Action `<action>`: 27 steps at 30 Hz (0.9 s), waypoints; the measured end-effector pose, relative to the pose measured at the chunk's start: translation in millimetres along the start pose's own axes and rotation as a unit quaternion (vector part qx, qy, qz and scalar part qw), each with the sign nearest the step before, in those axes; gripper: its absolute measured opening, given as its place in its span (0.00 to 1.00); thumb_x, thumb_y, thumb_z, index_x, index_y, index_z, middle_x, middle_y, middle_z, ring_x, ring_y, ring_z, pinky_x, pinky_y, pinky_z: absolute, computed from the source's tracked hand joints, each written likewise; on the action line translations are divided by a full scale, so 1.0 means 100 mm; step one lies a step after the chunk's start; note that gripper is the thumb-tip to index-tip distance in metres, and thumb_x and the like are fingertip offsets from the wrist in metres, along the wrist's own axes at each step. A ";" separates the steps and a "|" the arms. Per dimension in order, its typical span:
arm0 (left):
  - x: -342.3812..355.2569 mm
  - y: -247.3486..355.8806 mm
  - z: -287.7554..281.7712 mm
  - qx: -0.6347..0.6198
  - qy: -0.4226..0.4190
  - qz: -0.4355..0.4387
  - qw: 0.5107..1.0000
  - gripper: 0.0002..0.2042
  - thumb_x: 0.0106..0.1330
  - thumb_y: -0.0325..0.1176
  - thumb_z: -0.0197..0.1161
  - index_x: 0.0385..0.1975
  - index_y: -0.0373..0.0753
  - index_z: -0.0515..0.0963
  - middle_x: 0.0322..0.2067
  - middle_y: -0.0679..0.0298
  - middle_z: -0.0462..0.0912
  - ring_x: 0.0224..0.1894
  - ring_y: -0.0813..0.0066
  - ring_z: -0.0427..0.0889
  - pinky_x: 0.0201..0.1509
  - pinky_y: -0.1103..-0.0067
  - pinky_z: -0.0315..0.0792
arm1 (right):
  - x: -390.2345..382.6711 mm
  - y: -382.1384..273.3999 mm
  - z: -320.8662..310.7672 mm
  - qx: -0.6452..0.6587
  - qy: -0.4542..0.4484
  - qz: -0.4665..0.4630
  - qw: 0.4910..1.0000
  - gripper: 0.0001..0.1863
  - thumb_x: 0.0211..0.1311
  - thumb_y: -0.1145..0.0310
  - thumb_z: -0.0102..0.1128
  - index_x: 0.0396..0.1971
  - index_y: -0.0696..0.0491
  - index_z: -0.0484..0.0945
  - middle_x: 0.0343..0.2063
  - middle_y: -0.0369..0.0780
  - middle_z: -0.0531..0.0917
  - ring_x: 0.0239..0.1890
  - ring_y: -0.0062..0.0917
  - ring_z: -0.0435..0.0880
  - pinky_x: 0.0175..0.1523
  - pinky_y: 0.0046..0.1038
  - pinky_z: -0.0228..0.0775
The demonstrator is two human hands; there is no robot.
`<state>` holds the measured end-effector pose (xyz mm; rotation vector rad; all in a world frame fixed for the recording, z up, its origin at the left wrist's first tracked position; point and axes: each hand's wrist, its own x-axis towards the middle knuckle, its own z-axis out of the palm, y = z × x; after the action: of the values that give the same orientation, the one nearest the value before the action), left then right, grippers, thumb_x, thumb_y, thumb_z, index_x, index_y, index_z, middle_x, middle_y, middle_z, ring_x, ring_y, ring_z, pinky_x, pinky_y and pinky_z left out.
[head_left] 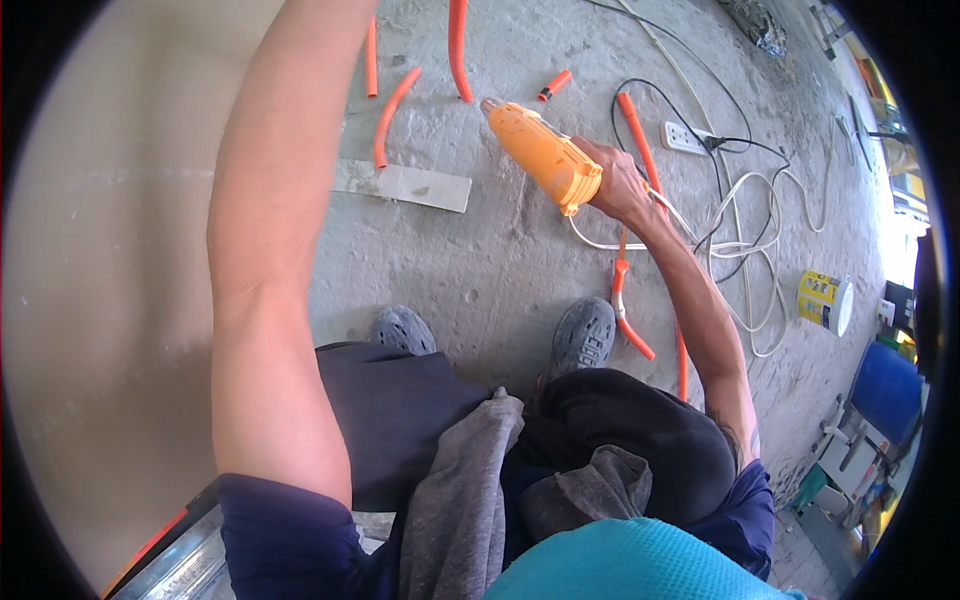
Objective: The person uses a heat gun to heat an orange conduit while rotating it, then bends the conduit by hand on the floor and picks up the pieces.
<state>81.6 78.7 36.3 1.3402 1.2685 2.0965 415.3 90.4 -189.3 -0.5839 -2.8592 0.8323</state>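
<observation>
My right hand (618, 180) is closed round the handle of an orange heat gun (545, 158), whose nozzle points up and to the left. Just beyond the nozzle tip is the lower end of an orange plastic pipe (457, 50), which runs out past the top edge. My left arm (270, 190) reaches forward along the wall, and its hand lies outside the picture. Short orange pipe pieces lie on the floor: a curved one (393, 115), a straight one (371, 60) and one with a black band (555, 85).
A flat grey strip (410, 187) lies near the wall (120, 250). To the right are a long orange pipe (640, 135), a bent pipe piece (620, 290), a white power strip (685, 138) and tangled cables (745, 250). Farther right stand a yellow-and-white bucket (825, 302) and a blue panel (887, 393).
</observation>
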 end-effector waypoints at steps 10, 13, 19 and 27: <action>0.00 -0.05 0.15 -0.002 -0.011 -0.038 0.999 0.17 0.79 0.50 0.56 0.41 0.39 0.75 0.23 0.71 0.72 0.22 0.81 0.70 0.26 0.82 0.67 | 0.21 -0.22 -0.21 0.025 0.052 -0.049 0.997 0.17 0.56 0.64 0.71 0.42 0.53 0.78 0.35 0.45 0.86 0.37 0.44 0.87 0.40 0.42 0.76; -0.01 -0.08 0.08 -0.038 -0.050 -0.053 0.997 0.19 0.80 0.50 0.54 0.43 0.37 0.75 0.23 0.71 0.71 0.24 0.80 0.70 0.30 0.81 0.68 | 0.24 -0.29 -0.26 0.031 0.084 -0.088 0.992 0.19 0.55 0.65 0.70 0.46 0.53 0.78 0.36 0.46 0.86 0.37 0.45 0.87 0.40 0.41 0.76; 0.00 -0.03 0.13 -0.020 -0.069 -0.069 0.995 0.20 0.80 0.51 0.51 0.44 0.36 0.76 0.24 0.70 0.72 0.26 0.78 0.72 0.34 0.79 0.70 | 0.22 -0.33 -0.40 0.009 0.116 -0.104 0.988 0.18 0.52 0.70 0.71 0.42 0.56 0.77 0.35 0.44 0.82 0.37 0.43 0.85 0.42 0.37 0.75; -0.07 0.01 0.08 0.005 -0.035 -0.080 0.996 0.21 0.80 0.52 0.52 0.46 0.37 0.75 0.25 0.68 0.75 0.27 0.78 0.75 0.35 0.79 0.72 | 0.31 -0.22 -0.05 -0.017 0.064 -0.080 0.995 0.21 0.55 0.66 0.74 0.49 0.54 0.78 0.38 0.44 0.87 0.39 0.41 0.88 0.41 0.40 0.79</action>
<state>91.8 77.0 34.9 1.2603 1.3117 1.9217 380.1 87.5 -173.4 -0.3892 -2.7643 0.6967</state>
